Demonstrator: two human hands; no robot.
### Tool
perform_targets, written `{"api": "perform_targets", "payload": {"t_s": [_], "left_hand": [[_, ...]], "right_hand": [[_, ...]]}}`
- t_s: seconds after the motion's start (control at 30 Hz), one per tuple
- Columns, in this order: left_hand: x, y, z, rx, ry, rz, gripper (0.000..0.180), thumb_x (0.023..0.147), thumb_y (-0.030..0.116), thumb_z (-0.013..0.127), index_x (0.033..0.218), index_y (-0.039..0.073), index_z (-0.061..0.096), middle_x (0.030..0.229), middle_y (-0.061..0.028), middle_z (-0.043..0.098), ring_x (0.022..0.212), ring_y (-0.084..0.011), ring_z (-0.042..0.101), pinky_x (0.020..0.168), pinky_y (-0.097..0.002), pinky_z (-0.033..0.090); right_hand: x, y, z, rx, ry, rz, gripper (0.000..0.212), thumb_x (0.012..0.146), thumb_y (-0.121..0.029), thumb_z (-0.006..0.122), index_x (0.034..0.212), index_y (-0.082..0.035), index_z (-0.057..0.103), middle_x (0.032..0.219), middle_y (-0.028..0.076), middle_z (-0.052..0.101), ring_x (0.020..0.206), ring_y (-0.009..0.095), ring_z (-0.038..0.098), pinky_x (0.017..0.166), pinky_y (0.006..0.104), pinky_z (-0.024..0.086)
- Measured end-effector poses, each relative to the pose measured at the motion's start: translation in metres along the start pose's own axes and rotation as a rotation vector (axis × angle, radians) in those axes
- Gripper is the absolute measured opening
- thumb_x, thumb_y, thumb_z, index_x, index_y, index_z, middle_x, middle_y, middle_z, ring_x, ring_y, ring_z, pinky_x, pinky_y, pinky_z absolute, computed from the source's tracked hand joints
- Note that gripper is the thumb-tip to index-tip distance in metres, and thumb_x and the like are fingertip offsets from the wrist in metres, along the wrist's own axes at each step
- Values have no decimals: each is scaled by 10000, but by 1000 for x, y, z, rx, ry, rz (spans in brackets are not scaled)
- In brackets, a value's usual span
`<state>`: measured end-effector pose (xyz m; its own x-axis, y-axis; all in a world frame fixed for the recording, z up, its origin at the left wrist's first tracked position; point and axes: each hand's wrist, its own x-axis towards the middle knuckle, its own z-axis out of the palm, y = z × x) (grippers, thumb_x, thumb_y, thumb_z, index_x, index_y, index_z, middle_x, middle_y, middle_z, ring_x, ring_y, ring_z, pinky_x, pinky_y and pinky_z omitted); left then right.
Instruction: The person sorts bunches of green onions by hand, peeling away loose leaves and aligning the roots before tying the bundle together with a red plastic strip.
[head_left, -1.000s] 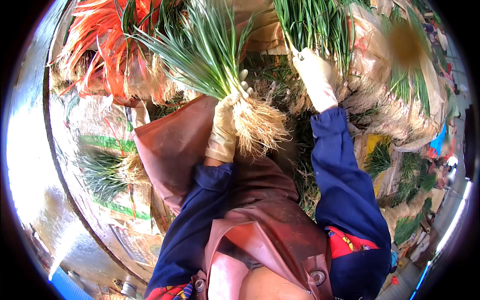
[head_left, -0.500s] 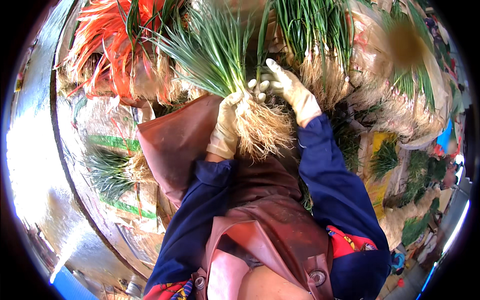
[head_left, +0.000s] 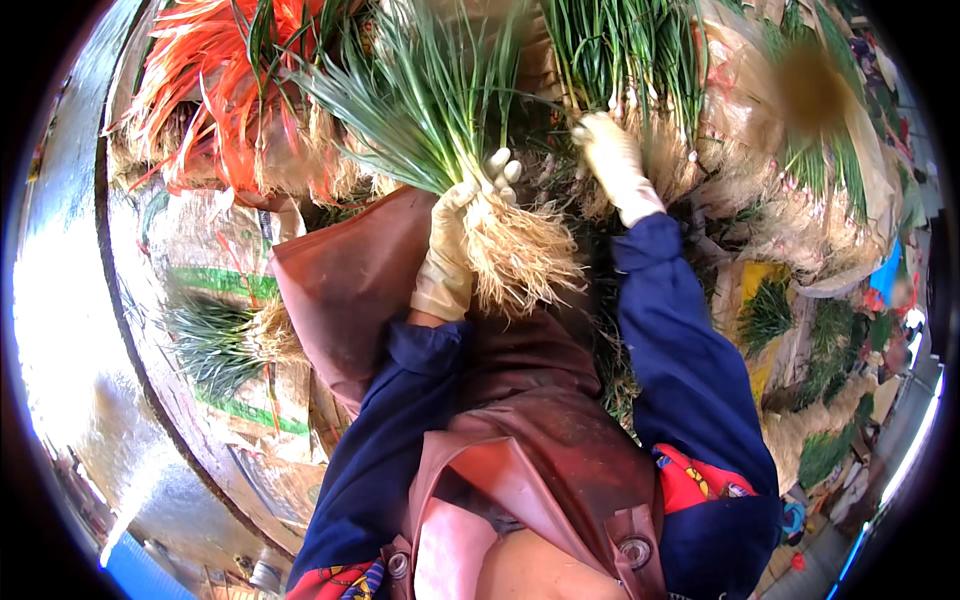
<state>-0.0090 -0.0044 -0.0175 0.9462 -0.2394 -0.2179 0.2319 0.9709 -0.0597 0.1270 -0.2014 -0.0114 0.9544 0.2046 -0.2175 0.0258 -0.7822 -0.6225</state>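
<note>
A: Where was the bunch of green stalks (head_left: 455, 135)?

B: In the person's left hand (head_left: 452, 225), above a reddish-brown apron (head_left: 555, 455). Leaves fanned upward and to the left; pale roots (head_left: 525, 262) hung below the grip, toward the lower right.

A: State of the fingers there?

B: Left fingers (head_left: 511, 172) clamped around the stalks just above the roots, tips showing on the far side. Cream glove on each hand.

A: And the right hand (head_left: 610, 158)?

B: Well apart from the bunch, reaching to the lower left edge of a larger pile of green stalks (head_left: 632, 60). Fingers blurred; could not tell whether they were together on a stalk or apart.

A: Surroundings?

B: Orange-red strips (head_left: 215, 85) lay at the upper left, over more roots. Below them, a smaller bunch (head_left: 215, 345) lay on a green-banded sack (head_left: 205, 235), roots pointing right. Navy sleeves (head_left: 690, 350) covered both forearms.
</note>
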Motion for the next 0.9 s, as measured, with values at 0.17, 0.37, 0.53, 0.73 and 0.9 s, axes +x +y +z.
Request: {"api": "perform_targets", "payload": {"t_s": [0.17, 0.37, 0.53, 0.73, 0.9], "left_hand": [[2, 4, -12, -35, -5, -3, 670, 765, 101, 625, 1354, -20, 330, 1155, -166, 548, 897, -239, 588, 767, -338, 533], [1, 6, -15, -64, -52, -67, 674, 756, 71, 614, 1356, -34, 325, 1037, -139, 589, 933, -254, 586, 815, -338, 514], [9, -6, -12, 16, 11, -15, 596, 758, 74, 615, 1305, -24, 401, 1023, -144, 593, 994, -280, 567, 905, -383, 473], [9, -3, -22, 196, 144, 50, 495, 740, 85, 597, 1212, -33, 507, 1233, -213, 534, 1168, -330, 492, 933, -390, 453], [12, -2, -34, 150, 171, 65, 478, 744, 51, 575, 1206, -48, 503, 1146, -158, 591, 954, -241, 601, 828, -347, 512]], "right_hand": [[-43, 50, -6, -339, -656, 25, 200, 859, -206, 572, 996, -67, 620, 921, 82, 649, 824, 204, 628, 718, 318, 518], [-10, -49, -22, -390, -72, -1, 304, 921, -373, 491, 822, -98, 574, 694, 43, 562, 624, 184, 545, 589, 323, 440], [61, -7, 0, -892, -239, 80, 249, 848, -319, 570, 949, -104, 646, 922, 90, 670, 840, 286, 643, 710, 413, 497], [-1, -19, 0, 35, -331, -84, 304, 851, -366, 614, 1004, -104, 639, 787, 21, 641, 716, 144, 594, 652, 281, 439], [-32, -25, 16, 334, -455, -123, 310, 874, -281, 624, 1067, -46, 563, 884, 70, 610, 822, 157, 559, 752, 308, 454]]}}
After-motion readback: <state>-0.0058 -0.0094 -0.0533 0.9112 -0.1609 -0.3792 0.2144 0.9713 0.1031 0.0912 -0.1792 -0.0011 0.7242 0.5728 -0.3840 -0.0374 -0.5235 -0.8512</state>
